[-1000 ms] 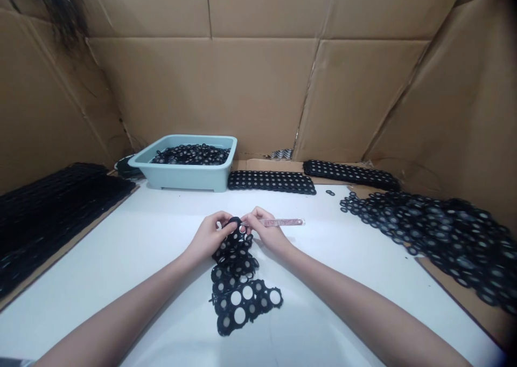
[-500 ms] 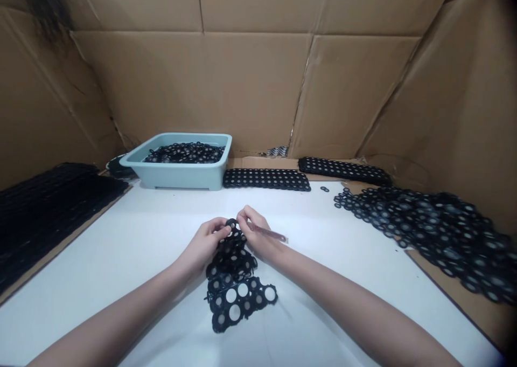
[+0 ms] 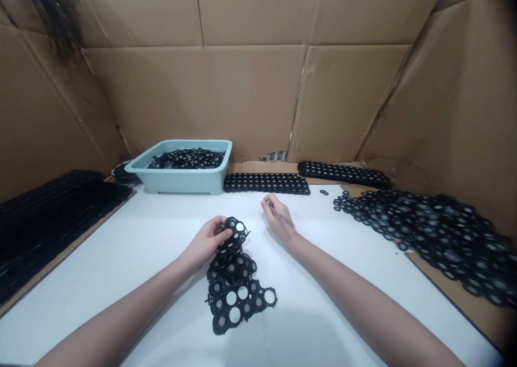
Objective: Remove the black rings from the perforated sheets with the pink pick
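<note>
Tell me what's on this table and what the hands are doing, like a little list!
Left hand: grip pinches the top of the black holey sheet
Right hand: curled, beside the sheet, not touching it; contents unclear
Table: white, sheet lies on it
Tub: light blue, holds black rings, at the back
Strips: two black holey strips behind the hands
Ring pile: loose black rings on the right
Stack: black sheets on the left
Walls: brown cardboard

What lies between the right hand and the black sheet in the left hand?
Only bare white table separates the right hand from the black sheet, in the head view.
</note>
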The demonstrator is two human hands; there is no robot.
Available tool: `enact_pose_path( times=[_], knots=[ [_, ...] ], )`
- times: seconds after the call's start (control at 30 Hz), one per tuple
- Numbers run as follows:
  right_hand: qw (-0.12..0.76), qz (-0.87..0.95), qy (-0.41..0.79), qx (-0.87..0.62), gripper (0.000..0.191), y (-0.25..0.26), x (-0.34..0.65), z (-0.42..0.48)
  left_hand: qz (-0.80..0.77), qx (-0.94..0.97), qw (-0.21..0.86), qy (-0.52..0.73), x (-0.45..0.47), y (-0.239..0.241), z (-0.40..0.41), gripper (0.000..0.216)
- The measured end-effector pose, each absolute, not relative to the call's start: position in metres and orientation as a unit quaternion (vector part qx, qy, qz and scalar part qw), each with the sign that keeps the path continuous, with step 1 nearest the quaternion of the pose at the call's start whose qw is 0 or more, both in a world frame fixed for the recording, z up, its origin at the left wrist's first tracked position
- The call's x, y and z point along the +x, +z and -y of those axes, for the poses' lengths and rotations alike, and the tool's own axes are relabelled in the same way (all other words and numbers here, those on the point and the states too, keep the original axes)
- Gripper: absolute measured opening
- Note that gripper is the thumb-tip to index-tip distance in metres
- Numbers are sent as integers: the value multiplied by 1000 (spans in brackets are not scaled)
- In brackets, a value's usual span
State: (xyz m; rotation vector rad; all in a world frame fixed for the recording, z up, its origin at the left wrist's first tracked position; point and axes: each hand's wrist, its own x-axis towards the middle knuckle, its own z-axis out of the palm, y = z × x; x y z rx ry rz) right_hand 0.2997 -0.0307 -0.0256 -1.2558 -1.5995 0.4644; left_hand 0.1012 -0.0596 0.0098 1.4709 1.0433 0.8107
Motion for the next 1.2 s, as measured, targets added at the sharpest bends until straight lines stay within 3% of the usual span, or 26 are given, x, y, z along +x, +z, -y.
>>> enact_pose_path(
  times=[0.13,0.23,0.33,0.47,0.67,0.87,1.2],
  knots=[
    [352,752,48,-556,10,-38,318,21,-444,623,536,358,98,12,56,17],
    [316,734,-7,-602,29,-43,314,19,-437,633,529,358,95,11,53,20],
    [380,754,-6,-536,37,-34,299,31,-431,643,518,364,94,9,50,22],
    [399,807,128,-415,32,-19,273,54,-413,661,501,377,94,5,47,24],
    [432,776,152,-434,13,-17,265,58,-372,658,550,355,96,10,54,29],
    [487,722,180,-458,10,-11,276,56,-279,630,665,290,93,13,55,61],
    [581,569,318,-487,20,-16,279,44,-370,627,582,362,93,2,42,26]
  ],
)
